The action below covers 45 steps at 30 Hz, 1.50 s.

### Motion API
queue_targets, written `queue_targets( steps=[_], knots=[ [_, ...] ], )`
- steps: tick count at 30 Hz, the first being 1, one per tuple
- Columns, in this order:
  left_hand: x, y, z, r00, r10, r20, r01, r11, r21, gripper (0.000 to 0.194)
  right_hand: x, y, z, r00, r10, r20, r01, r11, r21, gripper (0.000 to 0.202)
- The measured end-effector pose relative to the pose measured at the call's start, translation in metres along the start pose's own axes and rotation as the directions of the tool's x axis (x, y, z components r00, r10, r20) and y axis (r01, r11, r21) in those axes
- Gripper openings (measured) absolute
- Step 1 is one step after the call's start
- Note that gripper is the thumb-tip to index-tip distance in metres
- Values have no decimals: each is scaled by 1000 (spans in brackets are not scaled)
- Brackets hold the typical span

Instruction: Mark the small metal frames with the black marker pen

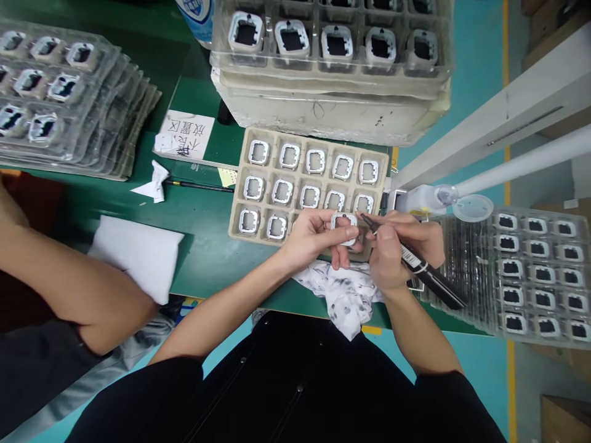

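My left hand (318,237) pinches a small white square frame (344,221) with rounded corners, held above the near edge of a beige compartment tray (237,212). In my right hand (399,246) is a black marker pen (436,280), its tip pointing left at the frame's right side. Whether the tip touches the frame I cannot tell. Similar white frames sit in the tray's compartments, such as one frame (281,192) in the middle row. My hands hide part of the near row. Below them lies a crumpled, ink-spotted white cloth (348,301).
Clear trays of frames are stacked at the left (115,117) and right (521,289). A pale box (323,111) bears another filled tray behind. A co-worker's arm (87,277) reaches in from the left beside a white cloth (138,252). A bottle (422,200) stands near my right hand.
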<state>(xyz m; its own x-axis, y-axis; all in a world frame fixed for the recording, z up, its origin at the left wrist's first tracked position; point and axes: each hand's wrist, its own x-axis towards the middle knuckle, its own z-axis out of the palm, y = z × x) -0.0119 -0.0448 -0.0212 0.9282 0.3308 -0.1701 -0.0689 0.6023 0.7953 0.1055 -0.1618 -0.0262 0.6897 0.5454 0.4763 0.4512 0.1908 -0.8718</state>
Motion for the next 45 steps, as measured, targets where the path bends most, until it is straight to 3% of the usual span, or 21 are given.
queue_targets(
  steps=[4,11,17,27,33,41,45],
  knots=[
    [-3,2,2,998,26,-61,-25,999,23,41,2,-2,1,999,-47,4,47,997,-64,31],
    [-7,-3,8,962,181,-203,-124,956,265,41,3,-6,2,997,-73,18,73,997,10,27],
    [-7,-8,5,946,263,-189,-179,910,373,40,3,-7,3,997,-73,-8,73,997,-34,32],
    [1,-3,-5,956,282,-74,-235,895,379,34,3,-7,0,996,-79,-42,78,997,-19,32],
    [2,2,-3,976,214,-49,-187,929,319,37,4,-6,1,953,-290,-92,298,951,82,10],
    [3,-2,-10,987,125,-101,-86,940,331,45,5,-14,0,942,-335,2,334,941,50,9],
    [4,-2,-12,989,122,-83,-88,940,330,49,6,-17,2,924,-382,-1,381,921,79,12]
  ],
)
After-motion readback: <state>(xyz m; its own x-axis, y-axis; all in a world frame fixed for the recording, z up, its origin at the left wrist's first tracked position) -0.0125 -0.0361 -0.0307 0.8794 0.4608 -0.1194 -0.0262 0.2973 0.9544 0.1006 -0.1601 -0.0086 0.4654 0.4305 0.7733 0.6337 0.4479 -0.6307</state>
